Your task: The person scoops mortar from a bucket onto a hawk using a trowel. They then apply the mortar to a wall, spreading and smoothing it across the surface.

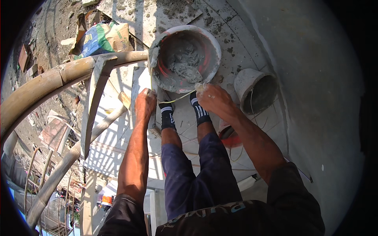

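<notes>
A thin yellowish cord [179, 98] sags between my two hands, in front of a round tub [214, 39] with wet grey mortar [187, 65] inside. My right hand [214, 100], its fingertips caked with grey, is closed on the cord's right part near the tub's front rim. My left hand [145, 104] is closed in a fist to the left of the tub, by an upright piece of wood [152, 122]. The cord runs to this fist, and a stretch of it rises from there along the tub's left side. The fingers hide their exact hold on it.
A grey-crusted bucket [246, 80] lies tipped at the right. A curved bamboo pole [43, 84], a wooden strut [94, 102] and a lower pole [65, 161] cross the left. Beyond them lie a torn sack [106, 39] and rubble. A smooth grey surface [319, 98] fills the right.
</notes>
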Motion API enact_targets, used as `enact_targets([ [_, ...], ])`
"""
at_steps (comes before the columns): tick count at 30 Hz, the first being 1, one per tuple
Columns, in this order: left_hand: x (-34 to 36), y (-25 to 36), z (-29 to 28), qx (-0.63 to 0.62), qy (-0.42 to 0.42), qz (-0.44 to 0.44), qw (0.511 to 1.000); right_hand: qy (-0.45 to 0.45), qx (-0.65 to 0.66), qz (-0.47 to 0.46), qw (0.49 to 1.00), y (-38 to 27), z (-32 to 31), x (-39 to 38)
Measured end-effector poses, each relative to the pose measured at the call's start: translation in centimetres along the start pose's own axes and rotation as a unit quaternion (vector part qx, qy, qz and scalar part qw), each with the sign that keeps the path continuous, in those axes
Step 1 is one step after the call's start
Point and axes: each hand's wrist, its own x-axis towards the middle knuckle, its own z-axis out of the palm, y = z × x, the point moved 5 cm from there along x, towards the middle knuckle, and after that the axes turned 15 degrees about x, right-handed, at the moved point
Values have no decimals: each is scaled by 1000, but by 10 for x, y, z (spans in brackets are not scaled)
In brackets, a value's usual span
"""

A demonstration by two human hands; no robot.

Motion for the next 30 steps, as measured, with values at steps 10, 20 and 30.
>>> enact_targets([
  [10,2,-11,12,-49,1,3,999,-42,580,447,680,-29,57,-11],
  [20,4,-8,-2,17,0,51,999,-157,943,225,189,-28,79,11],
  [30,8,-17,-5,66,21,25,997,2,707,412,574,-35,95,-83],
])
